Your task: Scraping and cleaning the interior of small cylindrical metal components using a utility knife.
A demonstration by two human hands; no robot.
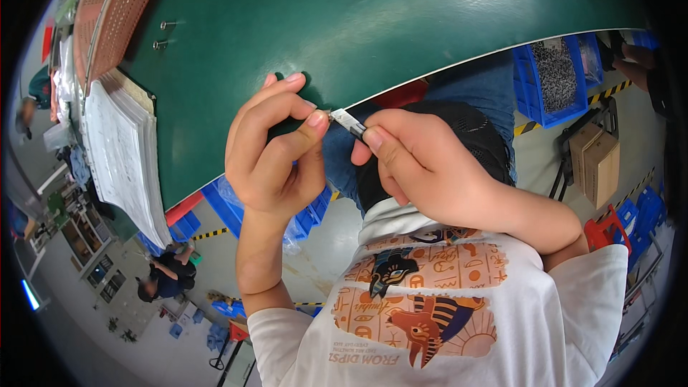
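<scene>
At the green worktop's [287,39] near edge, the left hand [269,161] pinches a tiny metal piece [329,115], seemingly to steady it against the flat silver-and-black tool [347,122] pinched in the right hand [426,158]; two silver screw-like pieces [168,26] lie farther left.

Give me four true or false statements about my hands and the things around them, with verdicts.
1. The right hand holds a silver-and-black tool. True.
2. The left hand lies flat. False: its thumb and index finger pinch a tiny piece by the tool's tip.
3. Two small metal pieces lie on the green table. True.
4. The paper stack sits to the right of both hands. False: it is on the left.
</scene>
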